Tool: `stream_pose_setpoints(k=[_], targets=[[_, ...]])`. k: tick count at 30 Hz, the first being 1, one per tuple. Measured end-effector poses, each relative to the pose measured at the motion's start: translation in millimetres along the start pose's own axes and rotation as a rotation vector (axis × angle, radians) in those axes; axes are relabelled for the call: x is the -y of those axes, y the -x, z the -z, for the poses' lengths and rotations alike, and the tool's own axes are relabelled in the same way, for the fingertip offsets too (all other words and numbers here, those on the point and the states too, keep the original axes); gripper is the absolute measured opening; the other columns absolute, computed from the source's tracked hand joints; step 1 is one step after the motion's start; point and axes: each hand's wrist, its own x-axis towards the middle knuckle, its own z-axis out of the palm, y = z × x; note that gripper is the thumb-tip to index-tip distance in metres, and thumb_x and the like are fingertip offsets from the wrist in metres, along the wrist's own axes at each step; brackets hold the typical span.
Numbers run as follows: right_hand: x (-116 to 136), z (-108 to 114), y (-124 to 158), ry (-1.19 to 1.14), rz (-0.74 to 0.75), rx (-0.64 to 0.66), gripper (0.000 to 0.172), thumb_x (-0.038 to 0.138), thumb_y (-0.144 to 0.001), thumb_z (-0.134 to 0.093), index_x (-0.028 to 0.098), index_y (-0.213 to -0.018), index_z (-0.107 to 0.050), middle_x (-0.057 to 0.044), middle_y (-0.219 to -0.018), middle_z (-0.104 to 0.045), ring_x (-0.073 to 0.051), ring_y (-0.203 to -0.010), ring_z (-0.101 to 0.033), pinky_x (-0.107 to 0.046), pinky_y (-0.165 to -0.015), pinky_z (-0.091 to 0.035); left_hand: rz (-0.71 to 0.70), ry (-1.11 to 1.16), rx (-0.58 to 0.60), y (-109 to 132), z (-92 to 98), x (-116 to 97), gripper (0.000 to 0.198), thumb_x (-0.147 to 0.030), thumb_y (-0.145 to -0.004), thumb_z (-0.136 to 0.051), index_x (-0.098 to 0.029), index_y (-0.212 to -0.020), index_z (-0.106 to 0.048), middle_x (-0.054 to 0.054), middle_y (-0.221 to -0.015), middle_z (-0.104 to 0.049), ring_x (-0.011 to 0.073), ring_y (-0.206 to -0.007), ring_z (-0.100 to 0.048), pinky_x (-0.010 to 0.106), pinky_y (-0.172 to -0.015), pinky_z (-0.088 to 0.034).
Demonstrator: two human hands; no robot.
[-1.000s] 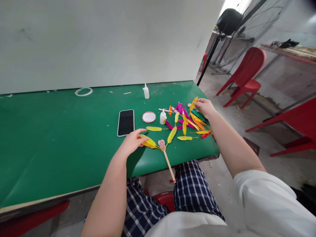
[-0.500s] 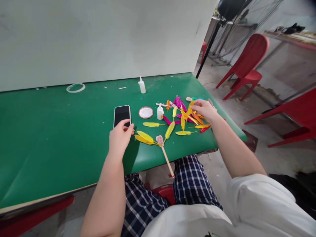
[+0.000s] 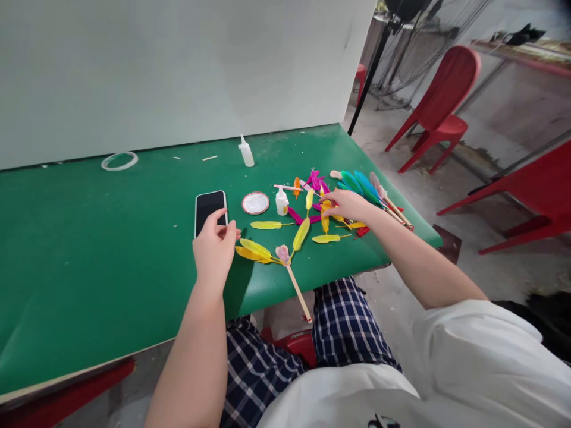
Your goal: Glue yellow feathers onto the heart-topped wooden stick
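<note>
My left hand (image 3: 215,244) hovers at the lower edge of the phone (image 3: 210,209), fingers loosely bent and apart, holding nothing. Over the pile of yellow, orange and magenta feathers is my right hand (image 3: 345,205); its fingertips touch or nearly touch a yellow-orange feather (image 3: 325,219), and whether they grip it is unclear. In front of me lies a wooden stick (image 3: 298,292) with a pinkish blob (image 3: 282,254) at its top. Yellow feathers (image 3: 255,248) spread left from the blob, and a yellow-green one (image 3: 301,234) points up right.
A small glue bottle (image 3: 281,202) stands beside a round white dish (image 3: 256,203). Another bottle (image 3: 246,152) and a clear ring (image 3: 119,161) are farther back. Blue-green feathers (image 3: 366,187) on sticks lie right, beyond my right hand. A white panel (image 3: 187,71) borders the green table (image 3: 111,261).
My right hand has moved left and down over the feather pile, uncovering the blue-green feathers. The raised yellow-orange feather at its fingertips is no longer seen there. The view has shifted slightly.
</note>
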Motion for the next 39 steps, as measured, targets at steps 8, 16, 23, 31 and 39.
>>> stream_pose_setpoints(k=[8, 16, 23, 31, 39], targets=[[-4, -3, -3, -0.107, -0.083, 0.041, 0.012, 0.029, -0.074, -0.061, 0.018, -0.069, -0.060, -0.001, -0.069, -0.061, -0.013, -0.064, -0.052, -0.024, -0.057, -0.034, 0.009, -0.029, 0.048, -1, -1.9, 1, 0.037, -0.037, -0.082, -0.048, -0.025, -0.117, -0.052, 0.000, -0.076, -0.068, 0.0158, -0.073, -0.067, 0.029, -0.076, -0.051], [-10, 13, 5, -0.227, -0.145, -0.135, 0.016, 0.030, -0.078, -0.055, 0.017, -0.070, -0.059, -0.001, -0.069, -0.059, -0.012, -0.062, -0.049, -0.025, -0.057, -0.034, -0.014, -0.008, 0.040, -1, -3.8, 3, 0.036, -0.037, -0.082, -0.048, -0.026, -0.116, -0.052, 0.000, -0.075, -0.068, 0.0153, -0.071, -0.067, 0.028, -0.076, -0.051], [-17, 22, 9, -0.614, -0.152, -0.319, 0.009, 0.024, -0.071, -0.063, 0.017, -0.074, -0.059, -0.001, -0.067, -0.061, -0.012, -0.062, -0.055, -0.024, -0.057, -0.041, -0.031, 0.019, 0.015, 0, -5.2, 2, 0.036, -0.037, -0.083, -0.047, -0.025, -0.117, -0.052, 0.001, -0.076, -0.068, 0.0154, -0.073, -0.067, 0.029, -0.077, -0.051], [-21, 27, 12, -0.705, -0.093, -0.337, 0.019, 0.031, -0.069, -0.064, 0.018, -0.084, -0.064, -0.003, -0.077, -0.066, -0.013, -0.065, -0.058, -0.028, -0.059, -0.048, -0.094, 0.069, 0.013, 6, -8.0, -6, 0.034, -0.035, -0.082, -0.049, -0.023, -0.114, -0.057, 0.000, -0.073, -0.067, 0.0152, -0.072, -0.066, 0.029, -0.075, -0.051], [22, 40, 19, -0.568, 0.124, -0.303, 0.016, 0.030, -0.074, -0.061, 0.019, -0.084, -0.067, -0.003, -0.084, -0.067, -0.015, -0.076, -0.060, -0.030, -0.071, -0.048, -0.023, 0.353, 0.309, 22, -24.9, -22, 0.036, -0.044, -0.080, -0.053, -0.017, -0.099, -0.066, 0.006, -0.083, -0.069, 0.0182, -0.075, -0.066, 0.025, -0.063, -0.052]])
